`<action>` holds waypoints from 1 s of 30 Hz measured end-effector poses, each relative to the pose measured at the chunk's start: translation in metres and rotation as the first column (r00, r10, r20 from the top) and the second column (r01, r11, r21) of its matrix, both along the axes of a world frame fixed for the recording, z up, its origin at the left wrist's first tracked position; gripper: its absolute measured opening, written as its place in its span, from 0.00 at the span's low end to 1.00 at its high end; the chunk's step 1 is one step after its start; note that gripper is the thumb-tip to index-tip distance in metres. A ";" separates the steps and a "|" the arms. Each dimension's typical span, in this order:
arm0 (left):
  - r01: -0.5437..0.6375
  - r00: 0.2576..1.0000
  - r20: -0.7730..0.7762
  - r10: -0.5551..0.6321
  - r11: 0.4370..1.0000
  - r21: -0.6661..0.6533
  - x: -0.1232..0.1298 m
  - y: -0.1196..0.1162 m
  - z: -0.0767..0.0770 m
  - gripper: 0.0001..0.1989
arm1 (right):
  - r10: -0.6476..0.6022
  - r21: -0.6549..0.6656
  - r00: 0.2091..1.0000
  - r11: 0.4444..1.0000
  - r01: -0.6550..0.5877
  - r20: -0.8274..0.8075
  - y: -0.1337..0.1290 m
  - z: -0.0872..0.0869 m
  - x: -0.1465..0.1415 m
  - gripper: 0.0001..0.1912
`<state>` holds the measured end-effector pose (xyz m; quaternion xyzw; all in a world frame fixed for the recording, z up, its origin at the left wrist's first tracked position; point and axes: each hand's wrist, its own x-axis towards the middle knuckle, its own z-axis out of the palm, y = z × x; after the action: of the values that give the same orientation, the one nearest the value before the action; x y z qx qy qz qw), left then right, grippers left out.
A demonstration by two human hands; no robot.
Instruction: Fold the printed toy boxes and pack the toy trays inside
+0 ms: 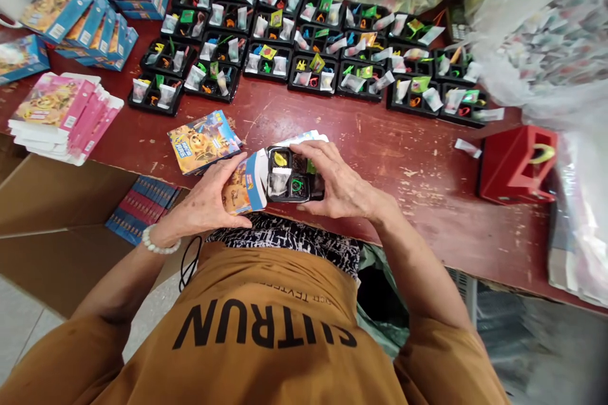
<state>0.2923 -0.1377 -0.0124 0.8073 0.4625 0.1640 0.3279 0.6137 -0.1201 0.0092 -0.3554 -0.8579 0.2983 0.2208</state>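
Observation:
My left hand (209, 193) is closed around a small blue and orange cardboard box (244, 186), whose end flap stands open toward the right. At that open end is a black compartment tray (298, 185), gripped at its right side by my right hand (339, 183). In the tray I see a yellow piece, a white packet and a green ring; my right fingers hide its right part. Beyond the tray lies a mostly covered flat printed box (301, 137). Just past my left hand rests another box (204, 141), printed in blue and orange.
Several filled black trays (313, 69) stand in rows across the back. Blue boxes (102, 22) and pink cartons (64, 111) are stacked at left. A red tape dispenser (517, 164) and a plastic bag of packets (546, 50) are at right. Below left is an open carton (57, 202).

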 end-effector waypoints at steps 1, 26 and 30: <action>0.008 1.000 0.028 -0.007 1.000 -0.027 -0.003 0.001 0.001 0.65 | 0.004 -0.004 1.000 1.000 -0.004 -0.006 -0.001 0.003 0.001 0.51; 0.078 0.973 -0.228 -0.031 0.977 0.200 0.033 0.003 0.007 0.70 | 0.060 0.026 0.986 0.998 -0.057 -0.158 0.000 -0.013 -0.017 0.57; 0.067 0.984 -0.176 -0.027 0.972 0.225 0.031 0.001 0.005 0.70 | -0.243 -0.144 0.902 0.968 0.204 -0.357 -0.015 -0.014 -0.004 0.54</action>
<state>0.3237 -0.1366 -0.0070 0.8617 0.4474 0.1385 0.1951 0.6099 -0.1351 -0.0043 -0.3995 -0.7375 0.3768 0.3931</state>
